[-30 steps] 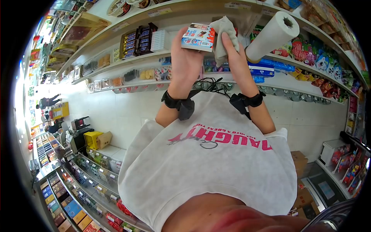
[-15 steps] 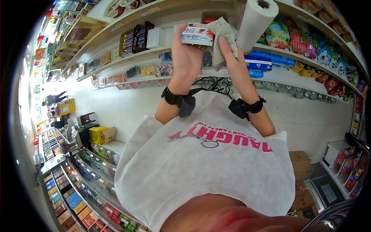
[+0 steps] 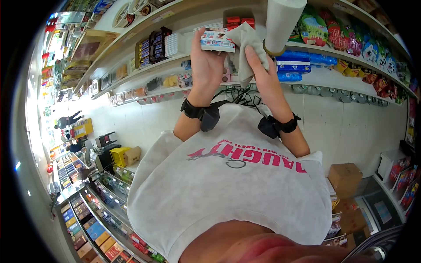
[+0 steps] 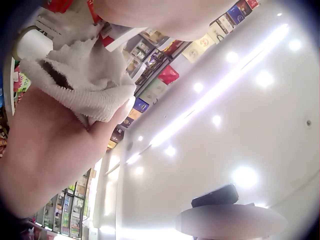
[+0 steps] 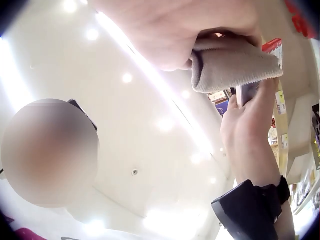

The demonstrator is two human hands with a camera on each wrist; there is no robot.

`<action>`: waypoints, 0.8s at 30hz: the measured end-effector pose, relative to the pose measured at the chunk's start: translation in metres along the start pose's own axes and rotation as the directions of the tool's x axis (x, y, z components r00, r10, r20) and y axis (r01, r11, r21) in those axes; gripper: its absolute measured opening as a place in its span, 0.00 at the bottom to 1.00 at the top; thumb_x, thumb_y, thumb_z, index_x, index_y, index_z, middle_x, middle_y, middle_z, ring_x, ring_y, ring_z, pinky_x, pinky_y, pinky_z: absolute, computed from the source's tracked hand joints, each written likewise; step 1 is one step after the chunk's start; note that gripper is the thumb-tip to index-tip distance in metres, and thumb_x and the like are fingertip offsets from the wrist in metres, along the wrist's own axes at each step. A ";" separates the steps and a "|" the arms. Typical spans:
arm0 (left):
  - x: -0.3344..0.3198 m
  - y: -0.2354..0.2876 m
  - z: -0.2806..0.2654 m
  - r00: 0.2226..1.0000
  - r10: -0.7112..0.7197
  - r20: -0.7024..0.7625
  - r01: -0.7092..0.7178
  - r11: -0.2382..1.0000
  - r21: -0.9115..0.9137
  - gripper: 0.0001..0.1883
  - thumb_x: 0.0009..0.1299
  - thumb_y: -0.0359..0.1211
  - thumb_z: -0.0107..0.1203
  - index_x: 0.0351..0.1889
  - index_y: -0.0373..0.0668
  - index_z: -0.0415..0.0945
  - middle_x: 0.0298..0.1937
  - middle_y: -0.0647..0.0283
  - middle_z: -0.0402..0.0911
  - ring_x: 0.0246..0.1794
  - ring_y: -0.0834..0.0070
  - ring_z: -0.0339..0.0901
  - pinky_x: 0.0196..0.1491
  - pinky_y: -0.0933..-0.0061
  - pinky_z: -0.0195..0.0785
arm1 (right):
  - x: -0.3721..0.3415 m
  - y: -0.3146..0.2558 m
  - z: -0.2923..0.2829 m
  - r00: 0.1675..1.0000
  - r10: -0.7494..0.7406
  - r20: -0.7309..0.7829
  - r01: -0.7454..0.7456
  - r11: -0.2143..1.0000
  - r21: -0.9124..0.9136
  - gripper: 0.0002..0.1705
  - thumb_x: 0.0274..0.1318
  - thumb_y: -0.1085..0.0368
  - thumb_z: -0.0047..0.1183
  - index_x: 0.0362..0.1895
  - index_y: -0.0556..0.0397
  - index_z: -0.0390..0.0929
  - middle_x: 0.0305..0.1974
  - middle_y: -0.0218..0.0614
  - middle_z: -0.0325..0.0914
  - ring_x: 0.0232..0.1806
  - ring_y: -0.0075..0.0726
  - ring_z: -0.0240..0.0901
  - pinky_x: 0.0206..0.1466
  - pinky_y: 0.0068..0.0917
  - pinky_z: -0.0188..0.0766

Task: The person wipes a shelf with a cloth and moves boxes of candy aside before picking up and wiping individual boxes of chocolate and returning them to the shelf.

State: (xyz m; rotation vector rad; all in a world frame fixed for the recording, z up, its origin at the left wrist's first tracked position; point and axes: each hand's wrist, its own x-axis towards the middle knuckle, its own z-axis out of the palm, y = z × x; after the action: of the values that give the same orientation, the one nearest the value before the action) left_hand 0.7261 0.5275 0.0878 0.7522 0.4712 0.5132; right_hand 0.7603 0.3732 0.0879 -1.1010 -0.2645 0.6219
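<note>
My left hand (image 3: 206,72) grips a small white, blue and orange chocolate box (image 3: 218,40) from its left end and underneath. The right hand (image 3: 263,72) holds a crumpled grey cloth (image 3: 245,52), its thumb lying across the fabric. In the head view the cloth is right at the box's right end and overlaps it. The right wrist view shows the cloth (image 5: 235,70) folded under the right hand (image 5: 180,30), with the left hand (image 5: 250,130) just beyond. From the left wrist, the cloth's ribbed edge (image 4: 95,100) shows over the right fingers.
Shelves run across the front. A white paper roll (image 3: 283,26) stands close beside the right hand. Dark chocolate bars (image 3: 160,46) and a carton of red packs (image 3: 239,21) sit behind. Blue packages (image 3: 294,63) lie right of the hands; cardboard boxes (image 3: 345,176) are on the floor.
Both hands have shifted slightly left with the box and cloth. The box has tipped, showing less of its orange end. The whole view has turned, bringing the paper roll nearer to the cloth.
</note>
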 end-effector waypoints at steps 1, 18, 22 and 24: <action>0.001 0.002 -0.001 1.000 -0.004 0.018 0.004 1.000 -0.001 0.25 0.85 0.48 0.41 0.70 0.41 0.62 0.71 0.50 0.67 0.72 0.55 0.65 0.77 0.45 0.55 | 0.001 0.002 0.003 0.999 0.028 -0.017 -0.027 1.000 0.016 0.28 0.76 0.46 0.52 0.64 0.58 0.77 0.53 0.28 0.80 0.53 0.20 0.71 0.58 0.21 0.67; 0.034 0.109 -0.119 0.929 -0.246 0.277 0.190 0.958 0.213 0.29 0.75 0.35 0.48 0.75 0.44 0.65 0.67 0.57 0.73 0.64 0.67 0.74 0.63 0.63 0.71 | 0.087 0.098 0.085 0.939 -0.083 -0.335 0.028 0.985 -0.168 0.37 0.73 0.37 0.51 0.64 0.58 0.77 0.58 0.38 0.80 0.59 0.31 0.72 0.65 0.28 0.65; 0.042 0.141 -0.165 0.854 -0.451 0.258 0.333 0.856 0.396 0.28 0.73 0.36 0.49 0.72 0.44 0.68 0.63 0.59 0.76 0.57 0.70 0.81 0.52 0.65 0.79 | 0.086 0.110 0.097 0.978 0.118 -0.171 -0.160 0.953 -0.257 0.33 0.69 0.43 0.60 0.62 0.58 0.79 0.54 0.35 0.82 0.53 0.29 0.76 0.59 0.25 0.70; 0.057 0.139 -0.198 0.830 -0.492 0.263 0.369 0.838 0.403 0.27 0.73 0.36 0.49 0.71 0.43 0.69 0.61 0.60 0.78 0.55 0.71 0.82 0.51 0.66 0.79 | 0.091 0.135 0.099 0.971 0.102 -0.214 -0.180 0.904 -0.387 0.31 0.65 0.47 0.65 0.60 0.59 0.81 0.51 0.33 0.84 0.51 0.25 0.77 0.57 0.24 0.71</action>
State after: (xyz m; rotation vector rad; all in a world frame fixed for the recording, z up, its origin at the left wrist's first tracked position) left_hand 0.6206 0.7489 0.0514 1.0080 0.3750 -0.1509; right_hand 0.7392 0.5424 0.0024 -1.5825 -0.1504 0.6008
